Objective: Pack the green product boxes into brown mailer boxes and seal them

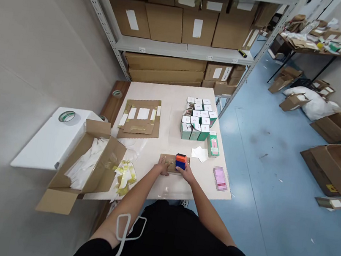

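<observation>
A small brown cardboard box (170,159) lies near the front edge of the table, between my hands. My right hand (187,172) is closed around an orange and blue tape dispenser (181,161), which rests on the right part of the box. At the box's left end lies my left hand (163,166), its fingers spread over the cardboard. Just beyond to the right are white paper pieces (200,154) and a green and pink carton (213,144).
Several white and green cartons (195,131) stand at the table's back right. Flattened cardboard (140,130) lies back left. A pink blurred item (220,178) is near the right edge. Left stand an open box (111,181) of white material and crumpled tape (125,177). Shelving (182,51) rises behind.
</observation>
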`<state>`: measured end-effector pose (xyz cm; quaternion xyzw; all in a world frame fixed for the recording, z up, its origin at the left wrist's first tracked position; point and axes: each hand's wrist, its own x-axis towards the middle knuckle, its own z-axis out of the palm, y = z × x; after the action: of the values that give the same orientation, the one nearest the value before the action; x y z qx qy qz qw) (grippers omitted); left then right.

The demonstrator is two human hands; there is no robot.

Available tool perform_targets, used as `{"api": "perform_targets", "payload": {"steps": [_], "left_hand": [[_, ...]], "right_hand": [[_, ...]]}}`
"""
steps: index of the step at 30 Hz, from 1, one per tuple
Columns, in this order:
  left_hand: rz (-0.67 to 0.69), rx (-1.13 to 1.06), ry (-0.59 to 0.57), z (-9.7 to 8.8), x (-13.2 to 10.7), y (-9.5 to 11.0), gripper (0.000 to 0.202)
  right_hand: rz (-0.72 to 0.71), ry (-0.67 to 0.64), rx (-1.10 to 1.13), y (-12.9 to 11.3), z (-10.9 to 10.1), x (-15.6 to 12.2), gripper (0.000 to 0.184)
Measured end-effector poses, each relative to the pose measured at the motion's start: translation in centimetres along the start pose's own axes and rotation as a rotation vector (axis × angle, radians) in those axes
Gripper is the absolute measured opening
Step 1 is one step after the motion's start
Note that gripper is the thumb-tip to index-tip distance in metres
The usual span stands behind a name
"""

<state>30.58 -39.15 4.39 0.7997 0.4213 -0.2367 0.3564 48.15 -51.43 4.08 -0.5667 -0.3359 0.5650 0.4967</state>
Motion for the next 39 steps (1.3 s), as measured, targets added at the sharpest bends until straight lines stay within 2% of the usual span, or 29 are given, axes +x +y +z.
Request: {"api": "perform_targets", "payload": {"steps": [2, 4, 8, 11, 13, 15, 16, 18, 20, 26, 29, 34, 39], "left_hand": [[-0.082, 0.015, -0.033, 0.1, -0.5, 0.4, 0.126], [-0.102, 0.020, -0.021, 0.2, -1.3, 0.8, 0.121], [-0.047, -0.068, 0.033, -0.7, -3.3, 0.6, 0.087], [0.021, -0.255, 0.209, -2.4, -4.3, 0.5, 0.059], [0.108, -0.382, 0.379, -3.9, -4.7, 0.9, 0.053], [0.233, -0.462, 0.478, -5.2, -4.9, 1.5, 0.051], [0.293, -0.479, 0.480, -5.7, -4.9, 1.9, 0.051], [0.380, -0.473, 0.414, -6.4, -5.0, 2.4, 0.047], [0.416, -0.456, 0.346, -6.6, -5.1, 2.4, 0.042], [0.449, -0.541, 0.345, -6.7, -5.5, 0.5, 0.032], [0.406, -0.587, 0.301, -7.1, -5.5, -0.2, 0.027], [0.384, -0.604, 0.291, -7.6, -5.4, -0.2, 0.030], [0.452, -0.547, 0.173, -7.2, -5.4, 0.2, 0.037]], "right_hand": [[0.022, -0.004, -0.022, -0.2, -0.2, -0.1, 0.078], [0.040, 0.003, -0.034, -0.5, -0.2, -0.1, 0.076], [0.035, 0.021, -0.050, -0.8, 0.2, -0.1, 0.077], [0.030, 0.026, -0.088, -0.9, 0.7, -0.3, 0.073], [0.033, 0.029, -0.119, -1.2, 1.1, -0.4, 0.070], [0.032, 0.029, -0.147, -1.4, 1.5, -0.5, 0.069], [0.032, 0.026, -0.158, -1.5, 1.6, -0.5, 0.068], [0.042, 0.028, -0.175, -1.5, 1.9, -0.3, 0.066], [0.057, 0.031, -0.188, -1.2, 2.2, -0.2, 0.062], [0.003, 0.035, -0.270, -0.4, 2.7, -0.2, 0.066], [0.000, 0.032, -0.311, -0.5, 3.0, -0.4, 0.069], [0.028, 0.027, -0.287, -1.0, 3.0, -0.5, 0.064], [0.012, -0.022, -0.270, -0.9, 2.3, 0.0, 0.063]]}}
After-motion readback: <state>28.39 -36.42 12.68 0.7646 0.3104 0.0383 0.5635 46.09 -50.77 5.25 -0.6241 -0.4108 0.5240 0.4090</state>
